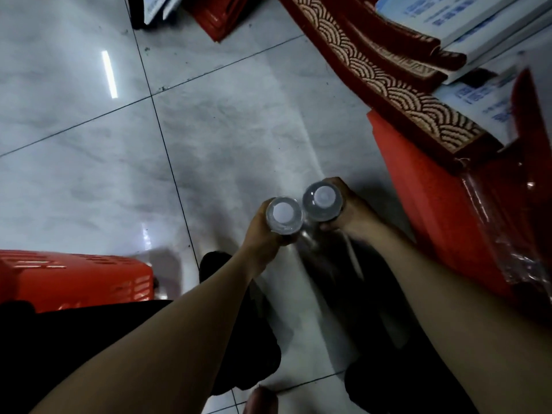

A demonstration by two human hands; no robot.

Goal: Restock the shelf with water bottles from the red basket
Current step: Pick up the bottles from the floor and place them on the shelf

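Note:
I look straight down at two clear water bottles with white caps, held upright side by side over the tiled floor. My left hand (260, 231) grips the left water bottle (283, 216). My right hand (351, 206) grips the right water bottle (322, 201). The two bottles nearly touch. The red basket (74, 279) sits on the floor at the lower left, partly behind my dark trouser leg; its inside is hidden.
A red plastic surface (433, 210) with crinkled clear wrap stands at the right. Dark red patterned mats (373, 70) and white printed boxes (478, 28) are stacked at the upper right. Another red item (215, 16) lies at the top. Grey floor tiles (119, 144) spread to the left.

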